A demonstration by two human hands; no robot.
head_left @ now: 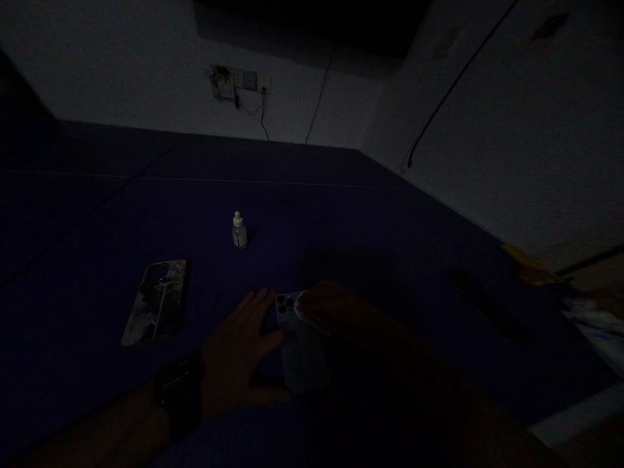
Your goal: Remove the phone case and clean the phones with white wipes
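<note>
A smartphone (pixel 305 361) lies back side up, its cameras at the far left corner. My left hand (pixel 238 351), with a dark watch on the wrist, has its fingers spread along the phone's left edge. One fingertip reaches over the back, and the thumb is by the near left corner. My right hand (pixel 331 305) presses a round white pad (pixel 301 307), like a cotton pad, against the phone beside the cameras. Deep shadow hides most of the right fingers and the phone's right side.
A small dropper bottle (pixel 239 234) with a white top stands beyond the hands. To the left lies a patterned phone case (pixel 155 302). A dark flat long object (pixel 480 302) lies at the right. Wall sockets (pixel 244 80) with cords are behind the dark blue surface (pixel 292 214).
</note>
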